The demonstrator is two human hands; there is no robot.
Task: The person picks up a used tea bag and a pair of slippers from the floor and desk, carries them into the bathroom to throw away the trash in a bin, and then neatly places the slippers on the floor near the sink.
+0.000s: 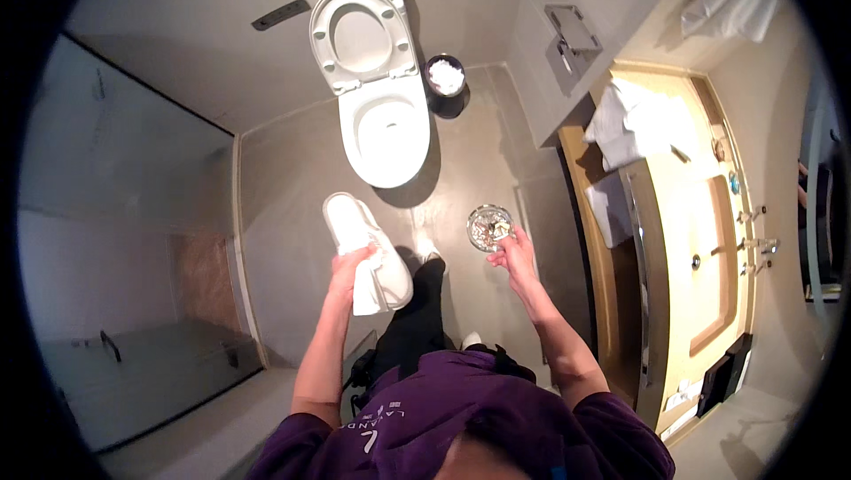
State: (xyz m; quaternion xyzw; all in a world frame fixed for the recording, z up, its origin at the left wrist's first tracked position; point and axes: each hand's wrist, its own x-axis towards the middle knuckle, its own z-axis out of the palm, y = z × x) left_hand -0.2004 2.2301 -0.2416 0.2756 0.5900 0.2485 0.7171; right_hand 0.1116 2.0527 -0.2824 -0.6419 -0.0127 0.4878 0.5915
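My left hand (350,272) grips a pair of white slippers (392,274) together with a crumpled white tissue or cloth (367,284). The slippers hang over the floor in front of my left side, soles and toes partly overlapping. On the other side my right hand (514,255) holds a round clear glass ashtray (488,228) by its near rim. Cigarette butts and bits of litter lie in the ashtray. Fingers hide part of its edge.
Ahead stands a white toilet (384,141), lid and seat raised, with a black waste bin (445,78) of white paper beside it. A wooden washbasin counter (675,240) with white towels (631,124) runs along the right. Glass shower panels (133,147) stand on the left.
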